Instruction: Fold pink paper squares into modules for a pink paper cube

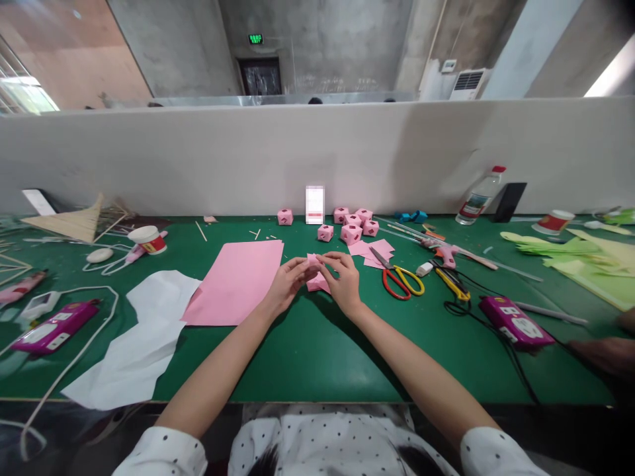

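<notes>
My left hand (pixel 288 283) and my right hand (pixel 342 281) meet over the green table (pixel 307 357), both pinching a small folded piece of pink paper (pixel 316 280). A large pink sheet (pixel 238 281) lies just left of my hands. Several finished pink paper cubes (pixel 354 228) sit behind, near the partition. Loose pink squares (pixel 370 251) lie to the right, beside scissors with red and yellow handles (pixel 399 277).
White paper (pixel 143 337) lies at the left. Purple power strips (pixel 54 327) (pixel 513 320) sit on both sides. A glue gun (pixel 446 253), a plastic bottle (pixel 479 197), tape rolls (pixel 149 239) and green paper (pixel 590 261) are around. Another person's hand (pixel 605 350) shows at the right edge.
</notes>
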The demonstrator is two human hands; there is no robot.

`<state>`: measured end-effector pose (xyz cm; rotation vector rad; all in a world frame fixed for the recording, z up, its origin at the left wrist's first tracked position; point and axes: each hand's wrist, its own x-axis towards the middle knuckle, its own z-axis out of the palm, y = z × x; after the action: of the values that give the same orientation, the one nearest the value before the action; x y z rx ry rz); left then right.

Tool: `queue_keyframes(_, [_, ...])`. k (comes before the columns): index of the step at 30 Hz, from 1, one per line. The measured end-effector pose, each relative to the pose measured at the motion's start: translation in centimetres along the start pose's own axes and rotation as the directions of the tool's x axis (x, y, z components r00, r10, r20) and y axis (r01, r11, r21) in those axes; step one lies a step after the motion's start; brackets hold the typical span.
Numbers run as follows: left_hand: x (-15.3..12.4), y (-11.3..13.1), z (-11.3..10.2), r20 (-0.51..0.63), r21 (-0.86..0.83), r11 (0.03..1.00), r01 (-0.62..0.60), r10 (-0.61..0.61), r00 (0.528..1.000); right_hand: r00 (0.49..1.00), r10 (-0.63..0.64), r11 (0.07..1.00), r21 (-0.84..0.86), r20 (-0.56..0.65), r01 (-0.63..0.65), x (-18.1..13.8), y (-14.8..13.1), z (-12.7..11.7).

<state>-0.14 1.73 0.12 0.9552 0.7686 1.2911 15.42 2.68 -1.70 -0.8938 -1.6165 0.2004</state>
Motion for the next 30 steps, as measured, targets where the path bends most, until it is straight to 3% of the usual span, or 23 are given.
queue_keyframes(4, [0.0,-0.3,0.1,-0.019,-0.097,0.995,0.038,-0.04,0.999,0.998,0.016,1.0,-0.005,0.053,-0.016,0.2,-0.2,-0.5])
queue_keyframes(14, [-0.1,-0.1,0.1,0.008,-0.045,0.997,0.063,-0.062,0.998,0.989,-0.052,0.999,0.018,0.14,0.05,0.5,-0.6,-1.1])
queue_keyframes(17, [0.0,0.1,-0.2,-0.022,-0.058,0.997,0.054,-0.055,0.998,0.988,0.041,0.99,0.129,0.147,-0.06,0.8,-0.9,-1.1])
queue_keyframes(19, [0.1,0.3,-0.3,-0.033,-0.063,0.996,0.057,-0.059,0.998,0.958,0.23,0.922,0.277,0.172,-0.271,1.0,-0.9,-0.9])
queue_keyframes(21, [0.1,0.4,-0.4,-0.023,-0.055,0.997,0.06,-0.061,0.998,0.879,0.403,0.772,0.421,0.254,-0.476,1.2,-0.8,-0.7])
queue_keyframes(23, [0.1,0.3,-0.5,-0.003,-0.032,0.998,0.056,-0.056,0.998,0.812,0.474,0.637,0.504,0.34,-0.583,1.3,-0.6,-0.6])
queue_keyframes(27, [0.1,-0.1,-0.3,0.029,-0.024,0.999,0.036,-0.036,0.999,0.788,0.474,0.528,0.589,0.394,-0.612,1.1,-0.2,-0.3])
queue_keyframes(30, [0.1,-0.2,0.1,0.008,-0.023,1.0,-0.019,0.019,1.0,0.8,0.453,0.526,0.606,0.394,-0.597,1.0,-0.3,-0.3])
